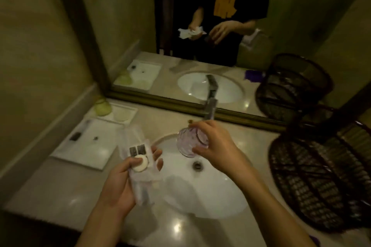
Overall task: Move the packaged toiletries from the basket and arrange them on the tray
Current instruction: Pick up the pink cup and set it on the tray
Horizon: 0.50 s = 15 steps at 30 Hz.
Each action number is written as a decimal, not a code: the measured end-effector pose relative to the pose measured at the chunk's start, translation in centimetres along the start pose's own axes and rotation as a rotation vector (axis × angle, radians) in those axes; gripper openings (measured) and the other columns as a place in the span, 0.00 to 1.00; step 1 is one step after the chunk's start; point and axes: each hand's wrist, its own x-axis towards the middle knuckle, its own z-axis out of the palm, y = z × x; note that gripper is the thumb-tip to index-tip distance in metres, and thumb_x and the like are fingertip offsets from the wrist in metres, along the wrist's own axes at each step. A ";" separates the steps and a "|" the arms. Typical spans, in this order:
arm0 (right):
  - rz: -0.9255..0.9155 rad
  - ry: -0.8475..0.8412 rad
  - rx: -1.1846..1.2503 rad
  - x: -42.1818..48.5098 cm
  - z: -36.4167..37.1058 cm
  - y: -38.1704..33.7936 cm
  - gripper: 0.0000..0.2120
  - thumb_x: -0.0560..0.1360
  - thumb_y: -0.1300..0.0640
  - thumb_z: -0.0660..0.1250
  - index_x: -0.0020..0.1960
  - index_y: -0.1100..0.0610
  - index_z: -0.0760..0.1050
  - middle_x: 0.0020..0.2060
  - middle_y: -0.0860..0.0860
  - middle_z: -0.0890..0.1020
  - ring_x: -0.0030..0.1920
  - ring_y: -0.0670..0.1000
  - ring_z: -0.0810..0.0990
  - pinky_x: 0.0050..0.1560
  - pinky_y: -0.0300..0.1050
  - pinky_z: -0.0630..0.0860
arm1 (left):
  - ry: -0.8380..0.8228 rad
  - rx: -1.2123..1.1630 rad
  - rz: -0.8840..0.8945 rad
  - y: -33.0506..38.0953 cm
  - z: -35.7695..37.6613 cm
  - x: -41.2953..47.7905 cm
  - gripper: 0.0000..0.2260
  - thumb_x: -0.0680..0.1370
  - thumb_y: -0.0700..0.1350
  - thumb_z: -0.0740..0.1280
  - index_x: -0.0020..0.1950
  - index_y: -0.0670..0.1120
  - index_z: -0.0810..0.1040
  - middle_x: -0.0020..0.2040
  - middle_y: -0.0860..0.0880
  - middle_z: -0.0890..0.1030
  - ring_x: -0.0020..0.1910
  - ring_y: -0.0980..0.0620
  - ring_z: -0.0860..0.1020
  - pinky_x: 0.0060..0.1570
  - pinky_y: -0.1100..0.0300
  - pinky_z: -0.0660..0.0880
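So both hands are full right now, hovering over the sink [200,196]. The left hand [122,184] is closed around a bunch of clear plastic-wrapped toiletry packets [138,164], thumb pinned on a round white thing (looks like a little soap disc) with a couple of dark labels just above it. The right hand [218,146] is wrapped round a purple-tinted ribbed glass [190,142], tipped on its side, above the drain and just in front of the tap [210,110].

Progress-wise I'd say early to middling. The white tray [66,152] sits left of the sink and only has two small dark items on it, a rectangular one and a tiny one, too blurry to name, so most of it is bare. Nothing's really arranged there yet as far as I can tell. Behind it, further left of the sink near the mirror, there's a second small tray with a greenish glass on it.

The dark wicker basket [321,176] is right of the sink and I honestly can't see whether anything's left inside, too dark.

Still to go by my reckoning: get those packets over to the tray and lay them out, find the glass a home, then check the basket for more
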 end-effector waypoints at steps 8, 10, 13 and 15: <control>-0.069 -0.182 0.024 4.9 12.8 -10.0 0.32 0.70 0.58 0.76 0.71 0.46 0.70 0.64 0.49 0.74 0.62 0.50 0.75 0.56 0.37 0.69 | 0.230 -0.042 0.100 7.7 -9.4 -6.3 0.18 0.77 0.36 0.58 0.65 0.38 0.78 0.45 0.36 0.85 0.53 0.39 0.79 0.59 0.46 0.75; -0.072 -0.183 0.006 7.3 14.7 -11.1 0.32 0.70 0.58 0.77 0.71 0.49 0.70 0.64 0.50 0.75 0.62 0.52 0.76 0.58 0.41 0.71 | 0.241 -0.054 0.109 8.8 -10.4 -6.7 0.19 0.75 0.35 0.59 0.63 0.40 0.79 0.45 0.36 0.86 0.50 0.40 0.80 0.53 0.46 0.80; -0.051 -0.173 -0.007 11.9 17.5 -11.8 0.31 0.68 0.58 0.77 0.69 0.54 0.72 0.62 0.53 0.77 0.61 0.56 0.77 0.57 0.46 0.73 | 0.277 -0.055 0.119 10.3 -11.7 -6.5 0.19 0.72 0.35 0.61 0.63 0.37 0.78 0.45 0.35 0.86 0.45 0.38 0.83 0.55 0.45 0.76; -0.038 -0.173 -0.020 15.6 19.4 -11.9 0.29 0.67 0.58 0.77 0.66 0.57 0.72 0.60 0.55 0.78 0.59 0.57 0.77 0.52 0.44 0.71 | 0.308 -0.050 0.127 11.3 -12.5 -5.7 0.19 0.70 0.35 0.62 0.60 0.36 0.79 0.46 0.35 0.86 0.41 0.39 0.86 0.56 0.46 0.75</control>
